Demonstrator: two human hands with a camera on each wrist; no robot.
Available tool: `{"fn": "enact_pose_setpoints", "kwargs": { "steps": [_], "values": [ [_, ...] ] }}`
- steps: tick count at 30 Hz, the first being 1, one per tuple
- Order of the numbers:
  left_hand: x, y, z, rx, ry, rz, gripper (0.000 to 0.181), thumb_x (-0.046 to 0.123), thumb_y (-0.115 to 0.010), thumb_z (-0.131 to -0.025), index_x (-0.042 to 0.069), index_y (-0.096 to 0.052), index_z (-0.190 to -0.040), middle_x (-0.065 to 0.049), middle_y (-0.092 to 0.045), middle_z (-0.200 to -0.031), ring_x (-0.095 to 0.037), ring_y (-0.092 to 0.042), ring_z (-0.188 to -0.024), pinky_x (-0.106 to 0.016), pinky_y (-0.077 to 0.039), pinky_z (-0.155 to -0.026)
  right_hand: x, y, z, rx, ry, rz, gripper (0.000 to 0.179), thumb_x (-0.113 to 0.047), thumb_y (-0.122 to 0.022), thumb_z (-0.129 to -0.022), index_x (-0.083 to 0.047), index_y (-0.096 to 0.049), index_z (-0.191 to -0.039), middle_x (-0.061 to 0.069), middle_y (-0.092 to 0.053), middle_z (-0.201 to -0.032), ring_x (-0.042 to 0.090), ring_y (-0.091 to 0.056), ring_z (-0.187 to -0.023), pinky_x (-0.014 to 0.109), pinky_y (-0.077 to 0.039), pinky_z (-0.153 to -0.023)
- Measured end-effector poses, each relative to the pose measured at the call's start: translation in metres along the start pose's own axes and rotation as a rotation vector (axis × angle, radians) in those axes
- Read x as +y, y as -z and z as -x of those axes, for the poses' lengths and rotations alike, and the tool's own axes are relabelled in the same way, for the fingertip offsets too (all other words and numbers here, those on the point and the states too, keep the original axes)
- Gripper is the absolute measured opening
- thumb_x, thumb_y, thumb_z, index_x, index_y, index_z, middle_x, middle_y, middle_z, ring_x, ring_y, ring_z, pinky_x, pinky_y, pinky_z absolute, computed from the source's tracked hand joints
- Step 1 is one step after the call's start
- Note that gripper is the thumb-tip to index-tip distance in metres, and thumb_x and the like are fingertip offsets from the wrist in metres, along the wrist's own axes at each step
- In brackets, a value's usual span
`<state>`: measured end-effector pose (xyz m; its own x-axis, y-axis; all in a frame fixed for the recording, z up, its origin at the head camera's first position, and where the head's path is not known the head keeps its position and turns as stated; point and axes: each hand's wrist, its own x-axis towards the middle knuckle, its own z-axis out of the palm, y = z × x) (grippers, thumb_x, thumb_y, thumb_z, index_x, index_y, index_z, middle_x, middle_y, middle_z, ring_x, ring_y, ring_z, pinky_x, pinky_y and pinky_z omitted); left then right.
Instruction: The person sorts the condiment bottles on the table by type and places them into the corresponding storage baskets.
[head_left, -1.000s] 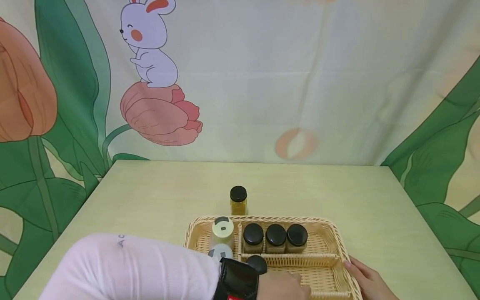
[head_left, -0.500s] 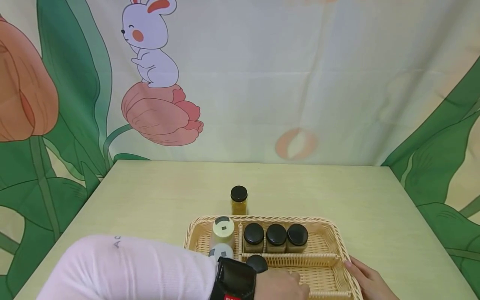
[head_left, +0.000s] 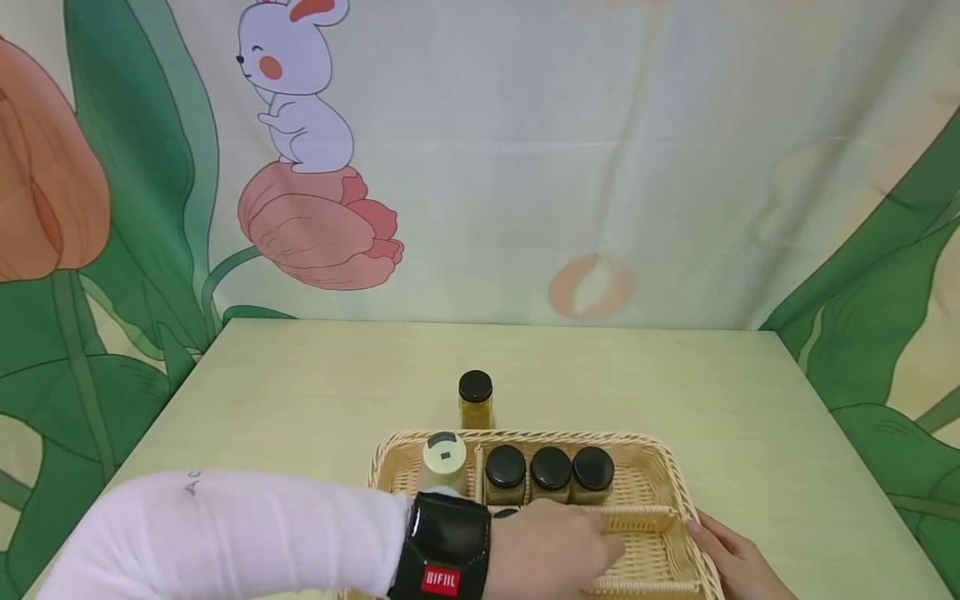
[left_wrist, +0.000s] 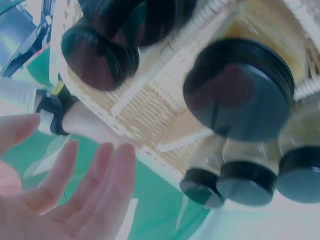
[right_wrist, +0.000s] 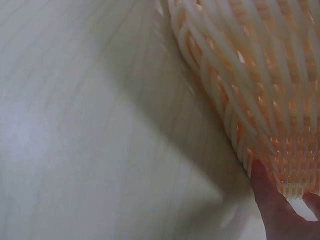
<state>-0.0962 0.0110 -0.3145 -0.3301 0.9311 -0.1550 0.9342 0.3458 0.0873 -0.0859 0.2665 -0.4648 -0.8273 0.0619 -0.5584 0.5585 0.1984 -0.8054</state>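
Observation:
A woven basket [head_left: 652, 450] with compartments lies at the front of the table. Three jars with black lids [head_left: 551, 468] stand in its back compartment; another black lid [head_left: 506, 513] is mostly covered by my left hand [head_left: 551, 546]. That hand hovers over the basket's middle; in the left wrist view its fingers [left_wrist: 102, 170] are extended and loosely spread with nothing between them, beside the black-lidded jars [left_wrist: 237, 90]. My right hand [head_left: 738, 558] holds the basket's right side, thumb at the rim; in the right wrist view one finger [right_wrist: 265, 187] lies against the woven outer wall.
Behind the basket stands a black-lidded jar of yellow contents [head_left: 476, 402]. A container with a pale yellow lid [head_left: 444, 457] sits in the left compartment, with another pale lid partly hidden by the wristband. A printed cloth [head_left: 480, 167] hangs behind the table [head_left: 675, 375].
My left hand and forearm have shifted slightly up and left over the basket, covering more of the nearest black lid and a pale lid. The right hand stays at the basket's side.

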Motion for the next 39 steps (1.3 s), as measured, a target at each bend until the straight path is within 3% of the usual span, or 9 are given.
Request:
{"fn": "enact_pose_setpoints", "kwargs": {
  "steps": [6,9,11,17,22,31,39],
  "values": [
    [-0.009,0.009,0.010,0.131,0.055,0.017,0.018,0.032,-0.062,-0.085,0.016,-0.062,-0.092,0.009,-0.052,-0.076,0.001,-0.043,-0.062,-0.010,-0.033,-0.046,-0.001,0.000,-0.002,0.009,0.002,-0.004,0.105,-0.067,-0.053,-0.075,0.003,-0.017,-0.144,0.035,-0.034,-0.134,0.039,-0.061,-0.095,0.043,-0.054,-0.072],
    [-0.017,0.013,0.016,0.167,0.078,0.029,0.014,0.027,-0.063,-0.085,0.015,-0.061,-0.092,0.008,-0.050,-0.076,-0.001,-0.041,-0.061,-0.010,-0.031,-0.048,-0.001,0.001,-0.002,0.004,0.004,0.001,0.102,-0.066,-0.053,-0.077,0.003,-0.017,-0.144,0.035,-0.035,-0.134,0.039,-0.061,-0.096,0.043,-0.054,-0.072],
    [-0.027,0.016,0.018,0.176,0.104,0.056,0.012,0.023,-0.062,-0.086,0.013,-0.061,-0.092,0.006,-0.051,-0.077,-0.003,-0.042,-0.062,-0.012,-0.033,-0.050,-0.002,0.002,-0.002,0.005,0.010,0.010,0.102,-0.066,-0.052,-0.077,0.003,-0.017,-0.144,0.035,-0.036,-0.134,0.038,-0.061,-0.096,0.043,-0.054,-0.072],
    [-0.062,0.020,0.022,0.229,0.235,0.022,0.015,0.019,-0.064,-0.084,0.009,-0.061,-0.094,-0.001,-0.056,-0.084,-0.012,-0.052,-0.068,-0.018,-0.040,-0.054,-0.004,0.001,-0.002,0.004,0.014,0.013,0.101,-0.066,-0.052,-0.077,0.003,-0.018,-0.143,0.034,-0.037,-0.133,0.038,-0.061,-0.096,0.042,-0.054,-0.073],
    [-0.085,0.021,0.026,0.210,0.327,0.041,0.022,0.020,-0.069,-0.081,0.007,-0.060,-0.098,-0.005,-0.058,-0.086,-0.015,-0.055,-0.068,-0.022,-0.045,-0.057,-0.004,0.000,-0.002,-0.003,0.002,0.018,0.106,-0.068,-0.052,-0.074,0.004,-0.017,-0.143,0.034,-0.035,-0.134,0.038,-0.061,-0.096,0.042,-0.054,-0.072],
    [-0.114,0.016,0.023,0.172,0.422,0.090,0.028,0.013,-0.070,-0.079,0.003,-0.059,-0.103,-0.011,-0.058,-0.090,-0.020,-0.056,-0.072,-0.029,-0.050,-0.066,-0.003,0.001,-0.002,-0.005,-0.032,-0.040,0.110,-0.068,-0.056,-0.071,0.002,-0.014,-0.144,0.035,-0.029,-0.137,0.043,-0.058,-0.099,0.044,-0.053,-0.073],
    [-0.138,0.011,0.018,0.172,0.453,0.117,0.029,0.007,-0.068,-0.079,-0.001,-0.058,-0.105,-0.014,-0.057,-0.092,-0.021,-0.053,-0.073,-0.032,-0.049,-0.070,-0.001,0.000,-0.001,0.010,-0.022,-0.061,0.107,-0.066,-0.057,-0.072,0.003,-0.017,-0.144,0.035,-0.031,-0.136,0.043,-0.058,-0.099,0.044,-0.053,-0.073]
  ]
}}
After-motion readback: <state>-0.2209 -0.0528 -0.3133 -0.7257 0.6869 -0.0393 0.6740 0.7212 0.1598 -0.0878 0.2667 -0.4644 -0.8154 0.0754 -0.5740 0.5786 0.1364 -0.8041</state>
